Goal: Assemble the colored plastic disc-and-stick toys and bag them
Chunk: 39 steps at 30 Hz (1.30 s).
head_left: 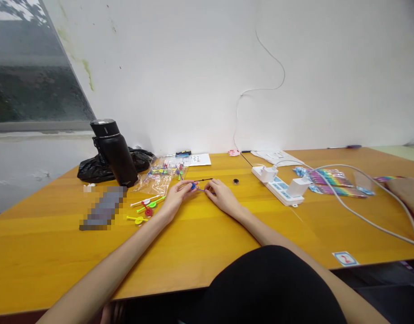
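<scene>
My left hand (177,198) is closed, its fingertips pinching a small blue plastic piece with a round hub (193,185). A thin blue stem (200,190) runs from it toward my right hand (223,197), whose thumb and fingers close at the stem's end. A thin black rod (203,180) lies just beyond the fingertips; whether a finger touches it I cannot tell. Left of my left hand rest similar stemmed pieces: a white one (139,202), a green one (152,204), a red one (148,211) and a yellow one (138,220).
Leftward stand a black bottle (115,155) and a blurred-out flat object (103,209). A clear bag (156,182) holds more coloured pieces. Right are a small black ring (236,181), a power strip (277,186), a looping cable (355,218), rainbow-coloured packets (338,182) and another person's arm (407,193).
</scene>
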{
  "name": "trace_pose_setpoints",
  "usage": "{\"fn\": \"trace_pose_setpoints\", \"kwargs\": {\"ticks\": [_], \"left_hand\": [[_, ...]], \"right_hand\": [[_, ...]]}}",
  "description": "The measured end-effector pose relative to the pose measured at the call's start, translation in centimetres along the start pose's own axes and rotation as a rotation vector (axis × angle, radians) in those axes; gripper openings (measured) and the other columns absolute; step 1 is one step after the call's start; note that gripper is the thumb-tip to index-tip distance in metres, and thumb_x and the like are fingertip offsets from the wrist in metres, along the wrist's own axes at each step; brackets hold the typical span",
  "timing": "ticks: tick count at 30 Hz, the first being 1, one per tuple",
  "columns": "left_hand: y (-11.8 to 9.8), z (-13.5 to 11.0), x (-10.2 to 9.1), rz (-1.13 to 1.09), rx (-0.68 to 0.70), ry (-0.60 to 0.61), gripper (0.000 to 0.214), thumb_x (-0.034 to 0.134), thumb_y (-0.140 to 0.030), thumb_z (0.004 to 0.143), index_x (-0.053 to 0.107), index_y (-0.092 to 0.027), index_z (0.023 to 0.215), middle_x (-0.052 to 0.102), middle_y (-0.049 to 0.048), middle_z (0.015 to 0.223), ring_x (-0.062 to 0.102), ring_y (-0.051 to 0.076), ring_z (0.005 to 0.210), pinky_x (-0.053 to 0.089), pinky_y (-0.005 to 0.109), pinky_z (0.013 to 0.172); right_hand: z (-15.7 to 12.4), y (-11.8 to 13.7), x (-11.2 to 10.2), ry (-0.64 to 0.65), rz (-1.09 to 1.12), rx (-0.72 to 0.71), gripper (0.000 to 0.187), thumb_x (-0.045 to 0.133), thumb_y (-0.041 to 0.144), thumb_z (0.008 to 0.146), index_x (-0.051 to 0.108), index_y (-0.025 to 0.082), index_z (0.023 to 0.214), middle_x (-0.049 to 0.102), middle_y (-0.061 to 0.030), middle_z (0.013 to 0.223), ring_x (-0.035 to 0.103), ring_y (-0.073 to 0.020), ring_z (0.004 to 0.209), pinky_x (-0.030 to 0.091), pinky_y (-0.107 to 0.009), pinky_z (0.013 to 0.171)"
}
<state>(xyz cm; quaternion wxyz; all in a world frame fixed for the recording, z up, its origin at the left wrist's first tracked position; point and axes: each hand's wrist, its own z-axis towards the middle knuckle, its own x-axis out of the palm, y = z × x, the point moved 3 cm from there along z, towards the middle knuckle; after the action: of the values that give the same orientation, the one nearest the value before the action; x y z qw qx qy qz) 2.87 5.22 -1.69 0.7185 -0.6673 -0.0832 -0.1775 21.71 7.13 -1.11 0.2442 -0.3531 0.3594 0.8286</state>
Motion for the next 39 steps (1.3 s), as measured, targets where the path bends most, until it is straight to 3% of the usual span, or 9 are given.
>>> {"fn": "trace_pose_setpoints", "kwargs": {"ticks": [4,8,15,23,30,39], "left_hand": [[-0.2,-0.1,0.3,-0.084,-0.026,0.025,0.022,0.073,-0.031,0.086,0.072,-0.013,0.099,0.075,0.0141,0.119,0.07,0.025,0.115,0.044,0.041,0.116],[-0.2,-0.2,0.6,-0.085,-0.049,0.048,0.02,0.072,-0.025,0.085,0.073,-0.013,0.102,0.075,0.0127,0.117,0.07,0.024,0.115,0.043,0.041,0.117],[0.3,-0.4,0.9,-0.072,-0.083,0.013,0.021,0.075,-0.024,0.081,0.076,-0.013,0.099,0.078,0.0109,0.106,0.072,0.022,0.105,0.046,0.039,0.113],[0.8,-0.2,0.8,-0.07,-0.079,0.014,0.024,0.083,-0.029,0.073,0.076,-0.014,0.091,0.076,0.0058,0.098,0.069,0.018,0.099,0.045,0.038,0.112],[0.6,-0.3,0.9,-0.033,-0.055,0.037,0.031,0.082,-0.034,0.075,0.076,-0.014,0.099,0.075,0.0086,0.111,0.068,0.019,0.106,0.045,0.038,0.112],[0.5,-0.4,0.8,-0.025,-0.058,0.033,0.031,0.082,-0.033,0.076,0.074,-0.015,0.1,0.077,0.0095,0.108,0.07,0.02,0.106,0.044,0.037,0.112]], "right_hand": [[0.3,-0.2,-0.4,-0.085,0.311,0.132,0.007,0.057,0.022,0.094,0.063,0.018,0.094,0.072,-0.0052,0.087,0.068,-0.0182,0.081,0.051,-0.031,0.078],[0.4,0.1,-0.7,-0.18,0.513,0.159,0.011,0.065,0.029,0.089,0.064,0.018,0.092,0.073,-0.0055,0.09,0.069,-0.0182,0.085,0.053,-0.032,0.083],[0.6,0.5,-0.2,-0.154,0.714,0.151,0.023,0.073,0.04,0.083,0.067,0.018,0.089,0.073,-0.0064,0.09,0.069,-0.0192,0.084,0.055,-0.033,0.082],[0.4,0.5,0.5,-0.03,0.769,0.164,0.024,0.076,0.038,0.081,0.073,0.018,0.093,0.077,-0.0092,0.098,0.072,-0.0224,0.092,0.055,-0.039,0.094],[0.4,0.1,0.9,0.03,0.738,0.202,0.031,0.076,0.039,0.079,0.071,0.016,0.099,0.076,-0.0083,0.092,0.071,-0.0191,0.08,0.057,-0.034,0.079],[0.4,0.4,0.5,0.028,0.768,0.21,0.026,0.074,0.038,0.082,0.072,0.017,0.096,0.077,-0.0094,0.1,0.072,-0.0216,0.092,0.054,-0.037,0.09]]}}
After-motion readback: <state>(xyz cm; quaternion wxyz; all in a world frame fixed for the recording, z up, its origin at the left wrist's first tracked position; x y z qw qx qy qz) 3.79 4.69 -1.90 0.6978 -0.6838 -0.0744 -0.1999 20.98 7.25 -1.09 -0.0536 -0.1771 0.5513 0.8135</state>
